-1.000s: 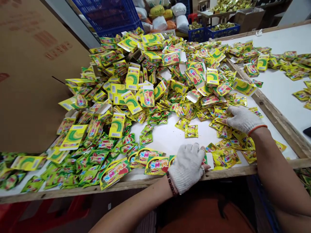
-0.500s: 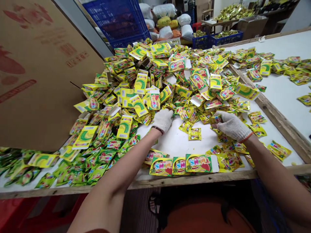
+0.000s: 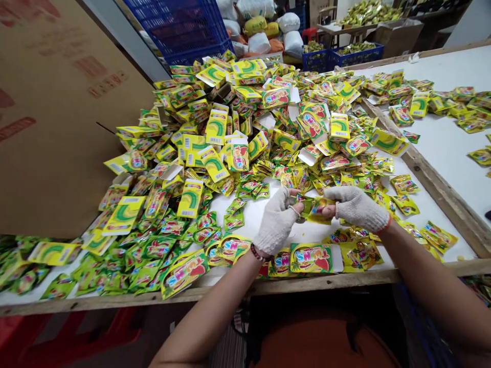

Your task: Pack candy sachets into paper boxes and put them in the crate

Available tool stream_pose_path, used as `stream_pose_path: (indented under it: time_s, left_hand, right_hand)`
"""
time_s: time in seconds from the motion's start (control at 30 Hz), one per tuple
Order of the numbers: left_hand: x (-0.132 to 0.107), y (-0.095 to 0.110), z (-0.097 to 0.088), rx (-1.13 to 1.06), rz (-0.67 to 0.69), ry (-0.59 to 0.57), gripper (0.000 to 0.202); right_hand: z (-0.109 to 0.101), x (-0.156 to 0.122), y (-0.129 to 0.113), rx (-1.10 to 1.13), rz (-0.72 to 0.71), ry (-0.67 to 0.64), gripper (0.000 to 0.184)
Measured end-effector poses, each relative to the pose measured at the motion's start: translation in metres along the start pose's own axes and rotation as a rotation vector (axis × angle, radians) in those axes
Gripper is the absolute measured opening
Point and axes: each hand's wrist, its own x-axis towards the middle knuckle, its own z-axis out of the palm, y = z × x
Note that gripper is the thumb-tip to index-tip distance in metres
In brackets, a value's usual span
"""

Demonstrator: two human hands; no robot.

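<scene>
Both my hands wear white knit gloves above the middle of a white table top (image 3: 245, 225). My left hand (image 3: 276, 221) and my right hand (image 3: 356, 207) pinch a small yellow-green foil sachet (image 3: 316, 208) between them, partly hidden by my fingers. Around them lies a large heap of "Twins" sachets (image 3: 245, 174), mixed with flattened yellow printed cartons (image 3: 190, 198). Several large carton blanks (image 3: 311, 258) lie near the table's front edge, just below my hands.
A wooden rail (image 3: 441, 191) separates this table from a white surface with more sachets at right. A large cardboard sheet (image 3: 65, 128) stands at left. Beyond lie a blue crate (image 3: 180, 25), white sacks (image 3: 259, 43), and blue crates of sachets (image 3: 345, 57).
My left hand has moved from the heap's edge to the middle, and my right hand has come left. They now meet on a lifted sachet. The view has shifted slightly.
</scene>
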Motion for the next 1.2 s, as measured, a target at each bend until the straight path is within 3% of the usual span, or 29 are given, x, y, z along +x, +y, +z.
stream_pose_path:
  time_s: [0.1, 0.33, 0.53, 0.63, 0.7, 0.77, 0.87, 0.93, 1.0, 1.03, 1.1, 1.2]
  left_hand:
    - [-0.002, -0.004, 0.006, -0.021, -0.011, -0.020, 0.031]
    - [-0.004, -0.004, 0.005, 0.007, -0.008, -0.046, 0.034]
    - [-0.006, -0.004, 0.007, -0.086, -0.079, -0.108, 0.042]
    - [-0.003, -0.001, 0.001, -0.040, -0.075, -0.137, 0.039]
    - [0.000, 0.002, -0.003, 0.019, -0.053, -0.160, 0.036]
    - [0.007, 0.005, -0.008, 0.092, -0.044, -0.220, 0.035]
    - [0.030, 0.015, -0.023, 0.309, 0.030, -0.254, 0.033]
    - [0.056, 0.024, -0.041, 0.591, 0.161, -0.090, 0.031]
    - [0.085, 0.036, -0.065, 0.995, 0.275, 0.311, 0.032]
    - [0.098, 0.041, -0.078, 1.058, 0.275, 0.412, 0.033]
    - [0.119, 0.048, -0.101, 1.118, 0.222, 0.494, 0.044]
    - [0.131, 0.052, -0.121, 1.142, 0.117, 0.504, 0.042]
  right_hand:
    - [0.006, 0.001, 0.000, -0.081, -0.007, -0.027, 0.027]
    - [0.009, 0.007, 0.008, -0.391, -0.112, 0.171, 0.028]
    - [0.020, 0.008, 0.011, -0.387, -0.103, 0.249, 0.027]
    - [0.024, 0.006, 0.009, -0.321, -0.106, 0.315, 0.014]
    - [0.027, 0.004, 0.007, -0.200, -0.092, 0.277, 0.026]
    - [0.029, 0.003, 0.005, -0.048, -0.006, 0.133, 0.041]
    - [0.029, 0.003, 0.003, 0.034, 0.132, 0.069, 0.038]
    - [0.028, 0.005, 0.003, -0.012, 0.120, 0.146, 0.029]
    - [0.026, 0.008, 0.005, -0.056, 0.103, 0.190, 0.023]
    - [0.026, 0.009, 0.007, -0.061, 0.103, 0.198, 0.023]
    - [0.024, 0.011, 0.012, -0.044, 0.103, 0.211, 0.025]
    - [0.022, 0.013, 0.017, 0.011, 0.100, 0.244, 0.026]
